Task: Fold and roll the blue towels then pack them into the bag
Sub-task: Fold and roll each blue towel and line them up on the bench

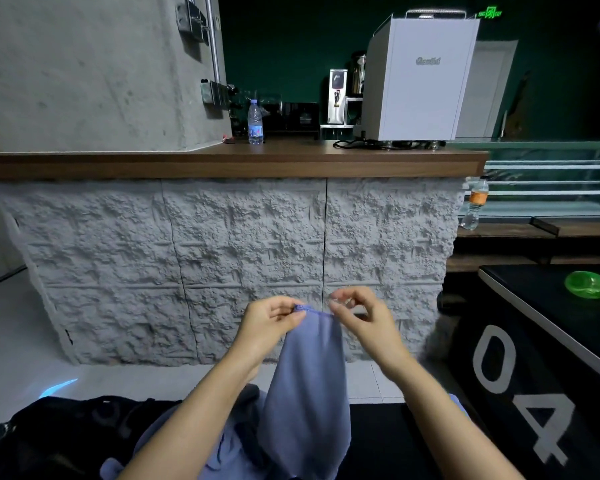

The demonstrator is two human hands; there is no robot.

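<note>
A blue towel (pixel 307 386) hangs in front of me, lifted by its top hem. My left hand (pixel 269 323) pinches the hem at its left end. My right hand (pixel 359 317) is at the right end of the hem, its thumb and fingers curled at the towel's corner. More blue towels (pixel 222 448) lie bunched low down between my forearms, partly hidden by them. A black bag (pixel 59 434) lies at the lower left, beside those towels.
A grey stone-faced counter with a wooden top (pixel 222 164) stands straight ahead, carrying a water bottle (pixel 255 123) and a white machine (pixel 420 77). To the right is a black table (pixel 548 358) marked 04 with a green object (pixel 589 285). Another bottle (pixel 475 202) stands on a shelf.
</note>
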